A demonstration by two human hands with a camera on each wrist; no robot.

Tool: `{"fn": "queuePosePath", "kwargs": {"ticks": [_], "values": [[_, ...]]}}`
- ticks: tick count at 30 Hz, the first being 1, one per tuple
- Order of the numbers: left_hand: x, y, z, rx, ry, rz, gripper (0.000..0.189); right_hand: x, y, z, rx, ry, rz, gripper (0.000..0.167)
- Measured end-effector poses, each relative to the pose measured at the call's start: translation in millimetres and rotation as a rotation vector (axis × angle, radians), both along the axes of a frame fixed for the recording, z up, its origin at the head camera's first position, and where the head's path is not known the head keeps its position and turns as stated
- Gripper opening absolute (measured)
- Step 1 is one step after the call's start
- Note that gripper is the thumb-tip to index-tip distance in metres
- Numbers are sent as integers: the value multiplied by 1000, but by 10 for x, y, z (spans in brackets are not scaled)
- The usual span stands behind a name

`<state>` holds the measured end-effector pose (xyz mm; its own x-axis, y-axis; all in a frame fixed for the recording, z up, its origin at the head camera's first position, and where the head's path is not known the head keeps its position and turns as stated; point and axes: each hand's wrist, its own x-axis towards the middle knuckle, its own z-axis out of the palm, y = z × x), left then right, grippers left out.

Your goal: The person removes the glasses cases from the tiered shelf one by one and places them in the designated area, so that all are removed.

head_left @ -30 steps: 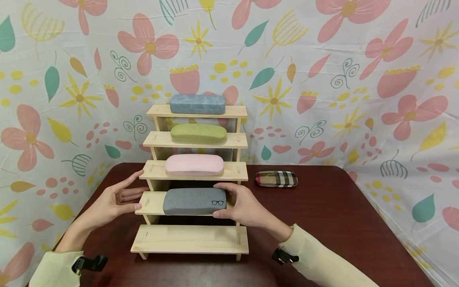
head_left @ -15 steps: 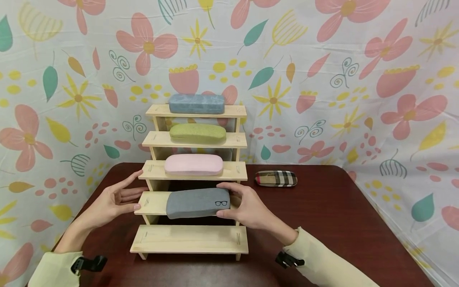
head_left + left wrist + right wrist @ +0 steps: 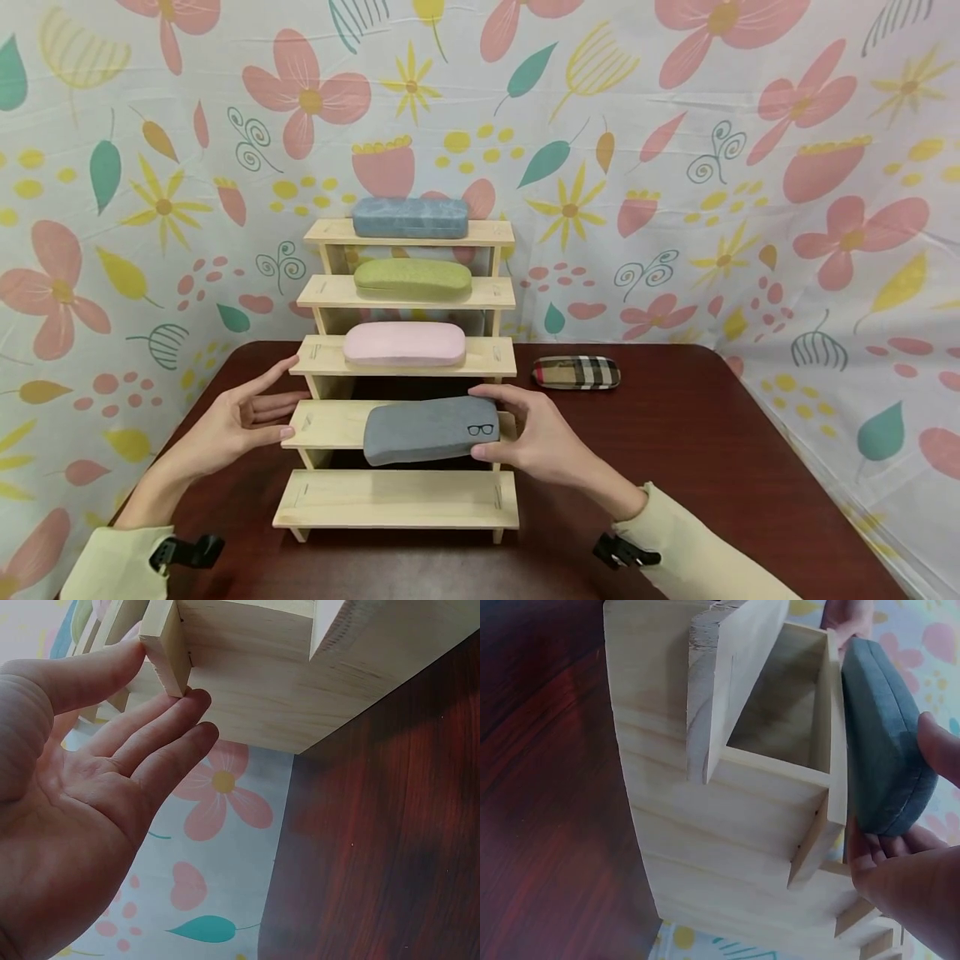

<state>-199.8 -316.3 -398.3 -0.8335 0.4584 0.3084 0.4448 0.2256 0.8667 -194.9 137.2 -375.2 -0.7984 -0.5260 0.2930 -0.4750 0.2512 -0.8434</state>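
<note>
My right hand [image 3: 546, 433] grips the right end of a grey glasses case [image 3: 427, 429] printed with a small pair of glasses, thumb on the near side and fingers behind. The case is slightly tilted, its left end lower, over the second tier from the bottom of a wooden stepped rack [image 3: 397, 500]. In the right wrist view the grey case [image 3: 885, 742] stands beside the board's edge; whether it touches the wood is unclear. My left hand [image 3: 240, 417] rests thumb and fingertips on the rack's left board ends. In the left wrist view its fingers [image 3: 169, 742] are fairly straight.
Higher tiers bear a pink case [image 3: 405, 344], a green case [image 3: 412, 279] and a blue case [image 3: 410, 217]. To the right, a plaid case [image 3: 577, 372] lies on the dark red table [image 3: 675, 467]. A floral cloth [image 3: 637, 167] hangs behind.
My right hand has drawn the grey case rightward and a little toward me, and the case has tilted. The left hand has stayed at the rack.
</note>
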Motion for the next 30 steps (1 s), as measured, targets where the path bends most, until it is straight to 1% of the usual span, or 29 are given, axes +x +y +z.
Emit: {"fn": "queuePosePath", "kwargs": {"ticks": [6,9,13,18,23,28,30], "values": [[-4,-8,-15,1,-9,3,93,51,113,43,1,2,-35,64],[-3,-14,-20,-2,-11,-1,93,77,178,85,-7,1,-51,65],[-6,-13,-20,0,-7,-2,93,98,283,160,2,21,-75,64],[-11,-11,-17,1,-1,-5,93,98,444,235,26,66,-105,65],[-12,-14,-15,4,-6,-7,93,86,612,288,22,90,-125,65],[-11,-19,-19,7,-13,-8,94,88,784,321,0,94,-125,65],[-10,-19,-18,7,-15,-7,94,93,853,329,-10,83,-125,65]]}}
